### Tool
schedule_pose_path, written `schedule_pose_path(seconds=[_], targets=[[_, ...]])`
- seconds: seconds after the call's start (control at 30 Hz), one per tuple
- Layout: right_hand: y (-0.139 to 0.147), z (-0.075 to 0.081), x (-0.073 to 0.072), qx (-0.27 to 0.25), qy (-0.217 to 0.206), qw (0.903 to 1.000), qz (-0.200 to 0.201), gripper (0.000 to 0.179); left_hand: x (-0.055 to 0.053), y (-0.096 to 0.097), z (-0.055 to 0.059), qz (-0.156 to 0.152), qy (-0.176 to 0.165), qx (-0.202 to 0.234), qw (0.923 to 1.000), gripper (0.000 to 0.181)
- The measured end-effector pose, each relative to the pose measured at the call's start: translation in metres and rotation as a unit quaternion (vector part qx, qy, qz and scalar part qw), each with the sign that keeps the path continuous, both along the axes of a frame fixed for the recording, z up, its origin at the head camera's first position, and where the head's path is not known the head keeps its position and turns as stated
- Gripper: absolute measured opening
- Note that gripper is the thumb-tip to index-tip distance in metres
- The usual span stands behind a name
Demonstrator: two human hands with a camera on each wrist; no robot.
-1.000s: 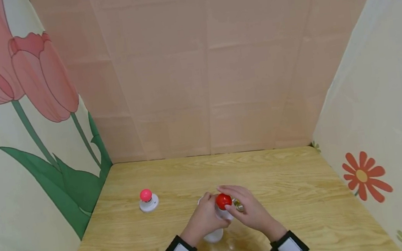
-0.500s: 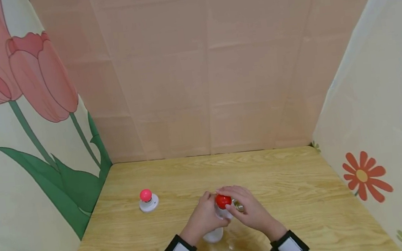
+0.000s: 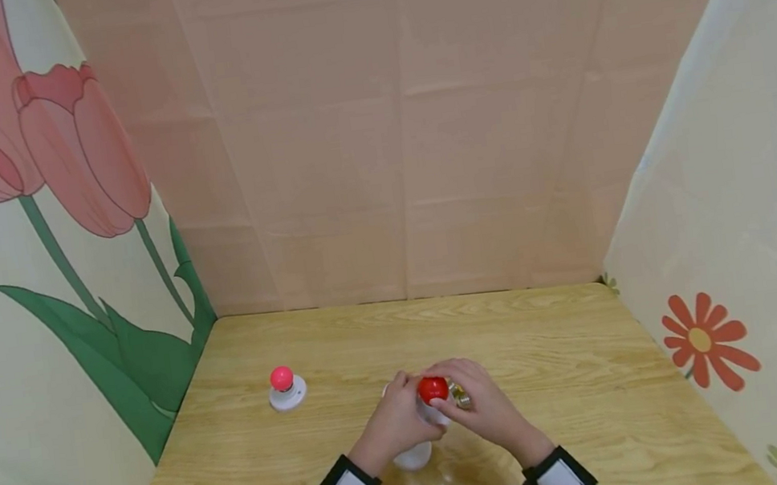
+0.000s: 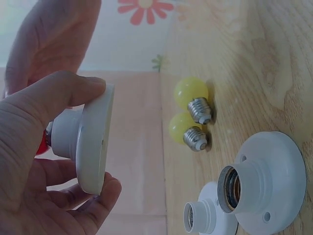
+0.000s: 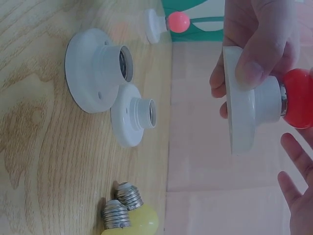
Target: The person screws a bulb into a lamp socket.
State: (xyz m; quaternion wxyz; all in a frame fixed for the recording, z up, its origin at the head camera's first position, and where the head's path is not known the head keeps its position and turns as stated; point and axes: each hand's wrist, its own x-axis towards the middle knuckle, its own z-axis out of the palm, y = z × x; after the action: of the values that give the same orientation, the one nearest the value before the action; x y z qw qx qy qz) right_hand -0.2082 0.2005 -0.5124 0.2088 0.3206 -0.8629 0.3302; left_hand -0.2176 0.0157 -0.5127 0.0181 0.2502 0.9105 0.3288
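My left hand (image 3: 399, 419) grips the round base of a white lamp holder (image 4: 95, 139), thumb on one side of the rim and fingers on the other. A red light bulb (image 3: 433, 388) sits in its socket, and a sliver of the metal screw base shows between them in the right wrist view. Around the bulb are the thumb and fingers of my right hand (image 3: 481, 405), pinching it, while two fingertips stand apart from it in the right wrist view. The holder is up off the table, its flat underside facing away from the bulb.
Two more white lamp holders, a nearer one (image 4: 274, 183) and a farther one (image 5: 128, 117), stand on the wooden table with bare sockets. Two yellow bulbs (image 4: 191, 92) lie beside each other. At the left, a pink bulb (image 3: 282, 378) sits in a white holder (image 3: 288, 396).
The right thumb and fingers have shifted slightly around the red bulb. The left hand and the lamp holder stay almost in place.
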Motion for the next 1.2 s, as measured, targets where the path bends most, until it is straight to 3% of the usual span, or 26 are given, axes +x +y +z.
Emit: schedule_pose_path(seconds=[0.2, 0.5, 0.8, 1.2], targets=[[0.0009, -0.0006, 0.0015, 0.009, -0.007, 0.9999, -0.006, 0.043, 0.0005, 0.0007, -0.001, 0.0, 0.004, 0.004, 1.0, 0.067], [0.0027, -0.0024, -0.0003, 0.011, 0.023, 0.9994, 0.023, 0.047, 0.0017, -0.0004, 0.0, -0.001, -0.01, 0.012, 0.9999, 0.066], [0.0022, -0.0023, 0.0026, 0.008, -0.009, 0.9999, -0.003, 0.041, 0.0012, -0.0004, -0.0003, 0.003, -0.022, 0.01, 0.9997, 0.066], [-0.0006, 0.0001, 0.0006, -0.005, 0.004, 0.9999, -0.014, 0.042, -0.0011, -0.0009, -0.0042, -0.007, 0.022, 0.015, 0.9996, 0.063]])
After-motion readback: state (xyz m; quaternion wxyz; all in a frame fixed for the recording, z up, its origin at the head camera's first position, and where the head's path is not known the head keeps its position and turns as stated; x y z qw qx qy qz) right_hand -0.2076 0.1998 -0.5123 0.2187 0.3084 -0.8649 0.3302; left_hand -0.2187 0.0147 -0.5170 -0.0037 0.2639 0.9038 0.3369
